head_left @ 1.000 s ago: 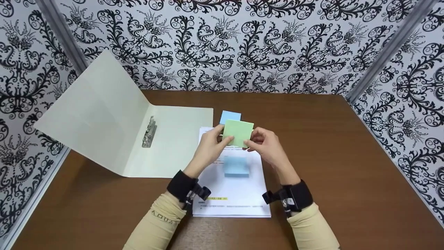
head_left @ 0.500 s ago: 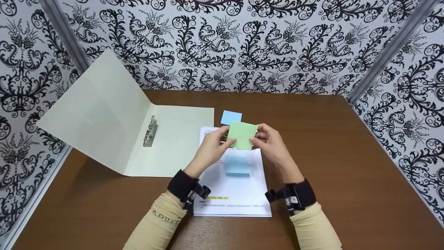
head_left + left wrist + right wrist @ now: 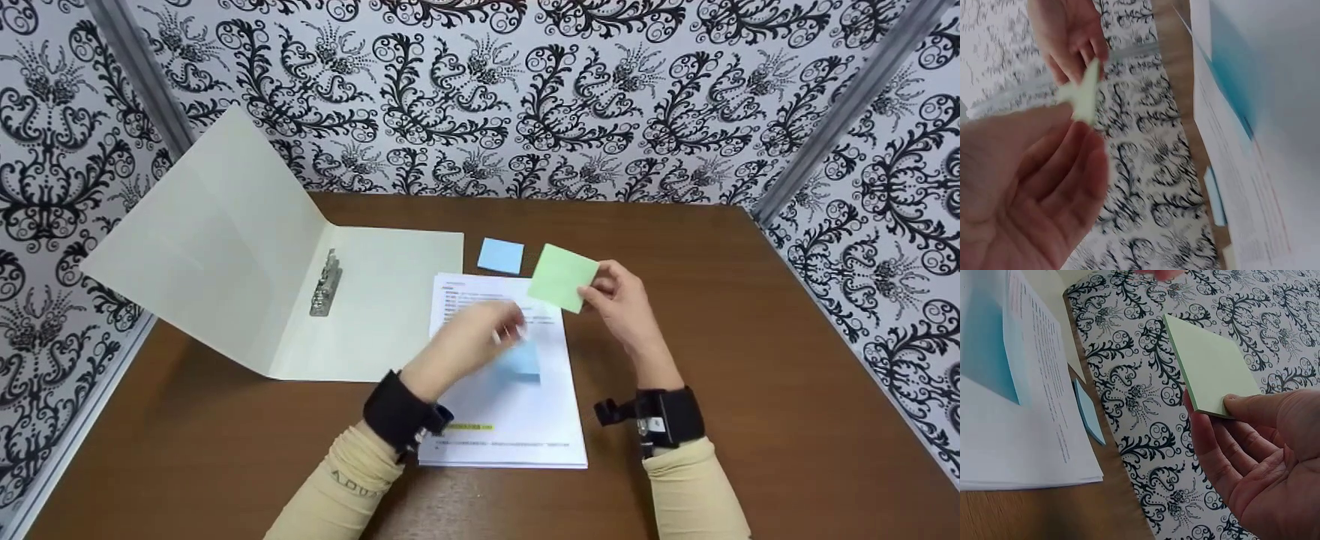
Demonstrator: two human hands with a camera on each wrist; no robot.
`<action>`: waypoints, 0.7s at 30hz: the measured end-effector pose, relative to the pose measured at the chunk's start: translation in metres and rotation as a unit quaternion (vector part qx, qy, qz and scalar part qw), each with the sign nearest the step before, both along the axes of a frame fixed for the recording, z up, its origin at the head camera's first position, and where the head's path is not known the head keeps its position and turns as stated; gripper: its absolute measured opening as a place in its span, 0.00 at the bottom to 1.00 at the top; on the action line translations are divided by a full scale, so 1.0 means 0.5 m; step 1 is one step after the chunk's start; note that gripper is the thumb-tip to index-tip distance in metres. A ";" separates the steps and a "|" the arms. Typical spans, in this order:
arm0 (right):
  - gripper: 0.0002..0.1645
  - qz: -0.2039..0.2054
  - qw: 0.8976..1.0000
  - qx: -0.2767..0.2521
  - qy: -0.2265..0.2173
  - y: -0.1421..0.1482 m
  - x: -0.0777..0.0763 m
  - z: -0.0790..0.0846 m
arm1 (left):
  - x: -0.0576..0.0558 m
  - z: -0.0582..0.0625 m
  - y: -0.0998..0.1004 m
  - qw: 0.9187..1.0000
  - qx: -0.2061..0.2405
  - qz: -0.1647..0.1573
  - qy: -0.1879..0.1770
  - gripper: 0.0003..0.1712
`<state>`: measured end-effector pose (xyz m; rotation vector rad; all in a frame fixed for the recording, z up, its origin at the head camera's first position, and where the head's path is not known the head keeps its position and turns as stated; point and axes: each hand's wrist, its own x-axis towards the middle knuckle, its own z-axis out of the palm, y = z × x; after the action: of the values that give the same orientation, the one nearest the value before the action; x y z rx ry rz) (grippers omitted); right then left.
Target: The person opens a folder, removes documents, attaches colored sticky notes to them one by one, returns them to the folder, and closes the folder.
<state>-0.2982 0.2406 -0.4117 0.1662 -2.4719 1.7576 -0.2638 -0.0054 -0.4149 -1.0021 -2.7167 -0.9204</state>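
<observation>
My right hand [image 3: 626, 300] pinches a square pad of green sticky notes [image 3: 564, 277] at its right edge, thumb on the face. In the right wrist view, the pad's thickness [image 3: 1184, 368] shows. Curled over the papers, my left hand [image 3: 469, 345] is blurred. At its thumb and fingertips in the left wrist view is a pale green sticky note [image 3: 1088, 104], smeared by motion and overlapping the right hand's area. Below the left hand, a blue sticky note [image 3: 521, 362] lies on the stack of printed paper [image 3: 510, 420], one edge curling up in the wrist views.
A blue sticky note pad [image 3: 500, 256] rests on the brown table [image 3: 750, 360] behind the papers. To the left stands an open white ring binder [image 3: 375, 300], its cover raised and its metal clip [image 3: 325, 285] bare. Patterned panels [image 3: 480, 97] enclose the table.
Both hands were together on the green pad; now they are apart. My right hand has carried the pad right and slightly away, tilting it. My left hand has come back over the papers.
</observation>
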 end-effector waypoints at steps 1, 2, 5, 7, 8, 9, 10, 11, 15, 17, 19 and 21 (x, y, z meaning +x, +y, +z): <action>0.17 -0.007 1.000 -0.001 -0.001 0.006 -0.001 -0.002 | 0.011 -0.001 0.010 0.999 -0.035 -0.026 0.001 0.09; 0.17 -0.012 1.000 -0.002 -0.003 0.013 -0.003 -0.004 | 0.023 -0.002 0.020 0.996 -0.069 -0.052 0.002 0.10; 0.18 -0.024 1.000 -0.003 -0.013 0.033 -0.009 -0.015 | 0.063 -0.007 0.054 0.982 -0.160 -0.103 -0.012 0.16; 0.18 -0.031 0.999 0.002 -0.024 0.046 -0.012 -0.024 | 0.088 -0.014 0.074 0.970 -0.216 -0.116 -0.010 0.21; 0.18 -0.034 0.999 0.007 -0.032 0.053 -0.013 -0.029 | 0.099 -0.018 0.082 0.964 -0.239 -0.118 -0.007 0.24; 0.18 -0.037 0.998 0.016 -0.040 0.060 -0.014 -0.034 | 0.108 -0.021 0.090 0.959 -0.258 -0.120 -0.005 0.26; 0.19 -0.040 0.998 0.022 -0.049 0.067 -0.015 -0.040 | 0.117 -0.024 0.096 0.954 -0.276 -0.119 0.001 0.29; 0.19 -0.043 0.997 0.031 -0.058 0.074 -0.016 -0.045 | 0.124 -0.029 0.101 0.949 -0.292 -0.117 0.010 0.32; 0.21 -0.049 0.993 0.050 -0.095 0.097 -0.018 -0.062 | 0.144 -0.041 0.111 0.936 -0.333 -0.102 0.046 0.37; 0.22 -0.049 0.992 0.049 -0.106 0.105 -0.018 -0.068 | 0.149 -0.045 0.113 0.932 -0.345 -0.096 0.059 0.37; 0.24 -0.046 0.991 0.043 -0.115 0.110 -0.020 -0.073 | 0.151 -0.045 0.113 0.930 -0.347 -0.098 0.068 0.34; 0.27 -0.041 0.990 0.042 -0.125 0.113 -0.020 -0.076 | 0.150 -0.043 0.112 0.931 -0.340 -0.107 0.076 0.27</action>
<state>-0.3083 0.2970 -0.4497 -0.1588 -2.6819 1.7369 -0.1889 0.0505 -0.4365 -1.4169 -2.8643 0.1342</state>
